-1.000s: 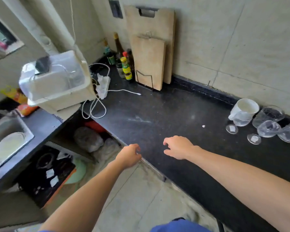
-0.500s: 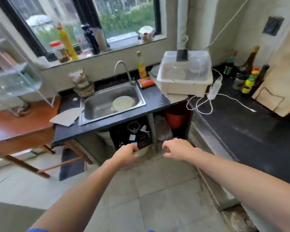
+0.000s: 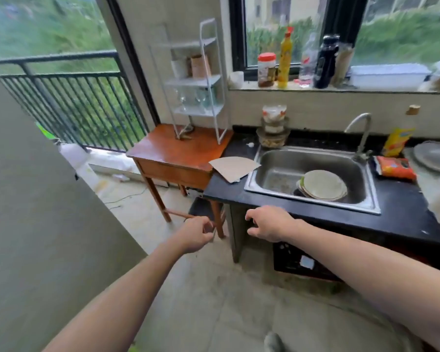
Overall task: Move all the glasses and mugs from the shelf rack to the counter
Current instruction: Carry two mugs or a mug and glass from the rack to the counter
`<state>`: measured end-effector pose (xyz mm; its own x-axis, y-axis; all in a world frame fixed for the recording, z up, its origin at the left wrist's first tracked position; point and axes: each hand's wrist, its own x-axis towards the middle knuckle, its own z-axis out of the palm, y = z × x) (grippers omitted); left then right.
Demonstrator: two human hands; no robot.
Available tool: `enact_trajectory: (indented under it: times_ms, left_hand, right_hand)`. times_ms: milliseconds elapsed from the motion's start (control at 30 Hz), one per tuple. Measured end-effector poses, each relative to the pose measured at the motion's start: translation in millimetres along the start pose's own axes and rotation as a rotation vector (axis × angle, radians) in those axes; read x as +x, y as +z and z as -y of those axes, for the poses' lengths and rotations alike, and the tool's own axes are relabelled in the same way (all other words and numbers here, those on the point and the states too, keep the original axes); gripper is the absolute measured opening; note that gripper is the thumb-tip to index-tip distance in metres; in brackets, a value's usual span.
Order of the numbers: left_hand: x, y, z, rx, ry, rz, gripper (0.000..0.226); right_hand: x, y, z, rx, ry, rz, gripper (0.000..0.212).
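Note:
A white wire shelf rack [image 3: 215, 80] stands on a small wooden table [image 3: 173, 151] near the window. Its middle shelf carries a white mug [image 3: 178, 68] and a brown cup [image 3: 200, 66]. Clear stemmed glasses [image 3: 192, 100] stand on the shelf below. My left hand [image 3: 194, 235] and my right hand [image 3: 268, 223] hover low in front of me, well short of the rack, fingers loosely curled, holding nothing. The black counter [image 3: 401, 212] runs to the right of the table.
A steel sink [image 3: 313, 174] with plates in it sits in the counter, a piece of cardboard [image 3: 233, 167] at its left. Bottles and jars line the windowsill [image 3: 290, 88]. A grey wall panel [image 3: 36, 224] fills the left; a balcony railing [image 3: 69, 97] lies beyond.
The view has swung left from the counter with the set-down glasses, past the sink, to the shelf rack. Both hands stay empty in front of me.

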<state>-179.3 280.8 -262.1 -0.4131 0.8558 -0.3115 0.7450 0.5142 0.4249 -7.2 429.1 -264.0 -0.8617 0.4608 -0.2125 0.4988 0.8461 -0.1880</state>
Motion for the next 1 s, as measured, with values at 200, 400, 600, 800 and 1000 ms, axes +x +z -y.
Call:
enact_trajectory:
  times_ms: [200, 400, 600, 800, 1000]
  left_hand:
    - [67, -76, 38, -0.089, -0.134, -0.103, 0.017]
    - [121, -127, 75, -0.157, -0.208, -0.199, 0.02]
    - [188, -174, 127, -0.179, -0.215, -0.227, 0.021]
    - [279, -245, 179, -0.171, -0.07, -0.233, 0.02]
    - [360, -333, 225, -0.145, 0.018, -0.247, 0.02]
  right_hand:
    - [135, -54, 3, 0.02, -0.088, -0.068, 0.033]
    - [232, -100, 4, 0.002, -0.159, -0.14, 0.027]
    - [321, -125, 19, 0.05, -0.113, -0.25, 0.046]
    - [425, -157, 33, 0.124, -0.026, -0.407, 0.05]
    - [526, -206, 59, 0.271, 0.12, -0.5, 0.052]
